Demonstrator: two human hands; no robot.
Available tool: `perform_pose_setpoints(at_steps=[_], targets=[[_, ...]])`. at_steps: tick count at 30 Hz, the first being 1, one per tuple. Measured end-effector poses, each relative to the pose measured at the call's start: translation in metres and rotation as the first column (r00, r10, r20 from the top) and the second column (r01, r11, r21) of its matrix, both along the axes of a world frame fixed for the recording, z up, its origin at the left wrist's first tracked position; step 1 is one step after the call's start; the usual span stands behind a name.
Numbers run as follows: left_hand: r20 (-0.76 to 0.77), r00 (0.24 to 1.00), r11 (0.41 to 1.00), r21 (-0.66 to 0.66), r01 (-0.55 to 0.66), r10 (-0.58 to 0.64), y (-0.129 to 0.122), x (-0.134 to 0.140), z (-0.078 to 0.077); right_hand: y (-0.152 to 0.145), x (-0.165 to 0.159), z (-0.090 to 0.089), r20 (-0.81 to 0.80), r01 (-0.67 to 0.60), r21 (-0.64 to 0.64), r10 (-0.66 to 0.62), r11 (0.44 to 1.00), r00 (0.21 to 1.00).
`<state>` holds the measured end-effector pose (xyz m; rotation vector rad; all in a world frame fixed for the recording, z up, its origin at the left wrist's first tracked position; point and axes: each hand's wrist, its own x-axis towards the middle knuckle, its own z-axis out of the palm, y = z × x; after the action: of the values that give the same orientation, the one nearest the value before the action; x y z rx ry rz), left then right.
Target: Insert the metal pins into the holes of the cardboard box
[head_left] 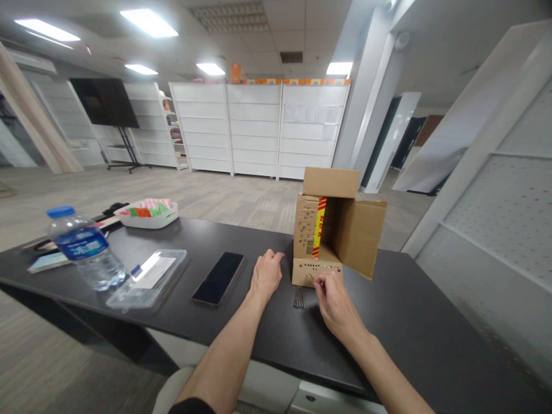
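An open cardboard box (305, 227) stands on the dark table, its flaps spread and a yellow-red tape strip down one side. Its low front flap (304, 276) bears a row of small dark holes or dots, and more round marks cover the left side. My right hand (333, 296) pinches a thin metal nail (312, 276), held close in front of that flap. Several similar nails (299, 297) lie side by side on the table between my hands. Left of the box, my left hand (266, 275) rests on the tabletop with curled fingers, apparently holding nothing.
On the table (241, 328) to the left lie a black phone (219, 278), a clear plastic case (150, 279), a water bottle (86, 247) and a white basket (149, 218) with colourful contents. White shelving (254, 129) and a screen on a stand (104, 102) are beyond.
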<state>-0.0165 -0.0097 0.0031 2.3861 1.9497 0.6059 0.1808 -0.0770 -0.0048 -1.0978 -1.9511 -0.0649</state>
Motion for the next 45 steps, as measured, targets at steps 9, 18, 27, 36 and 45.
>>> perform_pose_setpoints(at_steps=[9, 18, 27, 36, 45], targets=[[-0.011, 1.000, 0.999, 0.032, -0.002, 0.002, 0.001, 0.000, -0.003, -0.019, -0.003, -0.011, 0.110, -0.065, -0.056, 0.071, 0.996, 0.991], [-0.007, 1.000, 0.999, 0.044, 0.000, 0.000, 0.001, 0.000, -0.003, -0.022, -0.005, -0.014, 0.163, -0.060, -0.099, 0.075, 0.993, 0.984], [-0.013, 1.000, 1.000, 0.004, -0.004, 0.004, 0.000, 0.000, 0.000, -0.022, -0.005, -0.014, 0.201, -0.059, -0.128, 0.085, 0.990, 0.976], [-0.003, 1.000, 1.000, 0.024, -0.005, 0.005, 0.001, 0.000, -0.003, -0.024, -0.006, -0.012, 0.249, -0.034, -0.113, 0.061, 0.993, 0.967], [0.003, 1.000, 0.999, 0.032, 0.000, 0.000, 0.001, 0.000, -0.003, -0.024, -0.006, -0.009, 0.282, -0.036, -0.135, 0.073, 0.990, 0.957]])
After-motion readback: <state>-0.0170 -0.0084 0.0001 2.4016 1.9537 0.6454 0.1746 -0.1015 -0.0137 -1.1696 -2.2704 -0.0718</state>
